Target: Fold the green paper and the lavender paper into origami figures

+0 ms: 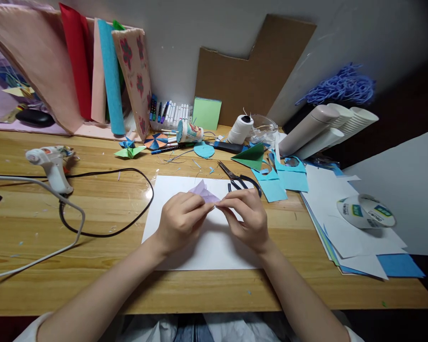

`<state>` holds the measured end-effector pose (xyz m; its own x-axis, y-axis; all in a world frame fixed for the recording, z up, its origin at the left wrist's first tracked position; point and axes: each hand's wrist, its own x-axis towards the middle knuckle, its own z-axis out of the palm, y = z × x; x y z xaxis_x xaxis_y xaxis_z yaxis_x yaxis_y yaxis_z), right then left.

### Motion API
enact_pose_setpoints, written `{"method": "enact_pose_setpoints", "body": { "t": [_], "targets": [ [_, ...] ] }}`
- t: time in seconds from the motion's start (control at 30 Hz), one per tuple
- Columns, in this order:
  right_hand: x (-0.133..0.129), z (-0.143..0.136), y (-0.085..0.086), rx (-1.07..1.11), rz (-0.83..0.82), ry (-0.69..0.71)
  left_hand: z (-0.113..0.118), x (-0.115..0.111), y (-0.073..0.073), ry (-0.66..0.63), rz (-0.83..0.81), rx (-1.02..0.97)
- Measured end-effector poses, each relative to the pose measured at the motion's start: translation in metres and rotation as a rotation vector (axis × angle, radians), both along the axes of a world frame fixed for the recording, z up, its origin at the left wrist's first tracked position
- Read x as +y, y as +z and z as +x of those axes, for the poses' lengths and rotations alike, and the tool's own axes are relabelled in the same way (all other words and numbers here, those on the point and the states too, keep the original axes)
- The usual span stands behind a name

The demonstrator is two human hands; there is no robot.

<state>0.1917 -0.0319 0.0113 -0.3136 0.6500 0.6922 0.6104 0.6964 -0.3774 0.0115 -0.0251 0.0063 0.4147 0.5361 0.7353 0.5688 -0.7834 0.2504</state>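
Observation:
A small piece of folded purple paper (pixel 204 191) is held up over a white sheet (pixel 214 247) on the wooden table. My left hand (pixel 181 218) pinches its near side, fingers closed and curled over the left part. At the paper's near right corner, the thumb and fingertips of my right hand (pixel 248 218) are pressed together, meeting my left fingertips. Part of the paper is hidden behind my fingers. Black-handled scissors (pixel 240 178) lie just beyond my right hand, blades pointing away to the left.
A white glue gun (pixel 53 166) with cables sits at left. Cut blue paper (pixel 294 178), a green folded piece (pixel 250 156) and a thread spool (pixel 240 128) lie behind. At right, a tape roll (pixel 365 211) rests on stacked paper (pixel 349 242). Markers (pixel 171 113) stand near the wall.

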Motion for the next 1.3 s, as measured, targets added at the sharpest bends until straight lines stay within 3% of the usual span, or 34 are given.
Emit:
{"method": "enact_pose_setpoints", "body": {
  "t": [0.1, 0.27, 0.33, 0.57, 0.8, 0.93, 1.03, 1.17, 1.3],
  "targets": [
    [-0.002, -0.001, -0.001, 0.005, 0.041, -0.017, 0.002, -0.001, 0.001, -0.016, -0.043, -0.041],
    [0.001, 0.001, -0.002, 0.073, 0.038, -0.059, 0.003, 0.0, 0.01, -0.046, -0.358, -0.27],
    [0.002, 0.002, -0.003, 0.086, 0.033, -0.081, 0.001, 0.001, 0.012, -0.02, -0.408, -0.277],
    [0.004, 0.002, -0.002, 0.082, 0.003, -0.042, -0.003, 0.002, 0.011, 0.063, -0.278, -0.152],
    [0.006, 0.003, -0.004, 0.128, -0.063, 0.041, -0.001, 0.001, 0.011, 0.047, -0.283, -0.124],
    [0.006, 0.006, -0.004, 0.094, -0.016, 0.008, 0.003, 0.003, 0.007, 0.035, -0.544, -0.28],
    [0.007, 0.007, -0.003, 0.071, 0.014, -0.007, 0.006, 0.007, 0.002, 0.027, -0.931, -0.583],
    [0.007, 0.005, -0.004, -0.028, 0.01, 0.073, 0.007, 0.01, -0.001, -0.203, -1.485, -0.881],
    [0.006, 0.001, -0.006, -0.107, -0.088, 0.239, 0.008, 0.01, 0.004, -0.259, -1.589, -1.009]
  ]
}}
